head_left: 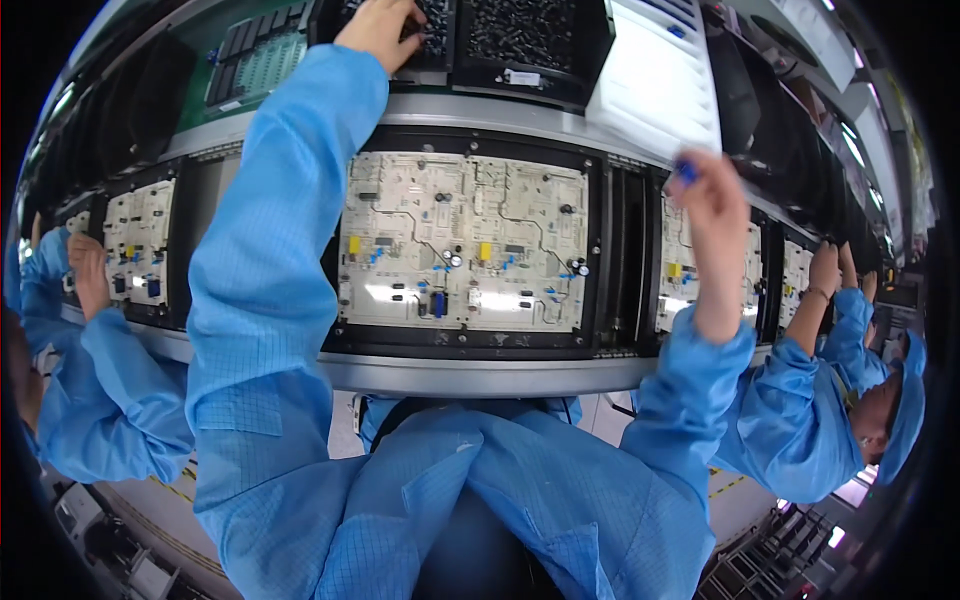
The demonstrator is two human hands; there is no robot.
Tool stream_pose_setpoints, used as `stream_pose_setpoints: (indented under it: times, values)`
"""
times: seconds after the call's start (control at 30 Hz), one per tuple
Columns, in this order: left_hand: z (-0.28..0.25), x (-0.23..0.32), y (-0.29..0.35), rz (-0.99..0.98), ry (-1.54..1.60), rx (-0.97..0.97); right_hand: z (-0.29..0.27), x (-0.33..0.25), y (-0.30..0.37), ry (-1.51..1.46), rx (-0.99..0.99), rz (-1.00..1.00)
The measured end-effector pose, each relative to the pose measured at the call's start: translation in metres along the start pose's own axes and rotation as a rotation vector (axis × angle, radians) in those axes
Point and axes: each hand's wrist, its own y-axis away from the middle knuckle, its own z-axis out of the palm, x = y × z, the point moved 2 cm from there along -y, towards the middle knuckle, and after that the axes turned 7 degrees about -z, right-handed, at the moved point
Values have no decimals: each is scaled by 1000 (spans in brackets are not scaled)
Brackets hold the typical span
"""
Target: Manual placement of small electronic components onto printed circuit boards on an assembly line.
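Now, your left hand point(382, 32): 11 o'clock, fingers curled at a black bin point(425, 77) of small dark parts; you cannot tell whether it grips one.
Your right hand point(714, 195): 2 o'clock, blurred, fingertips pinching a blue part point(686, 172).
Circuit boards point(405, 235): dial centre, inside a black frame point(465, 341).
White tray point(650, 85): 1 o'clock.

Bright light across the circuit boards point(405, 230), glare flaring toward their six o'clock edge, white slatted tray point(650, 85) burning out at one o'clock, right hand point(714, 205) smeared by blur at two, silver rail point(480, 378) bowing, corners sinking to black
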Motion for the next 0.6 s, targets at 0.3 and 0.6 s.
stream_pose_setpoints:
  times: [0.3, 0.6]
  values:
    - [16, 12, -16, -84, -341, -62, 40, -43, 120, 270, -165, -60]
    - [30, -11, -18, 173, 623, 126, 32, -50, 126, 260, -168, -107]
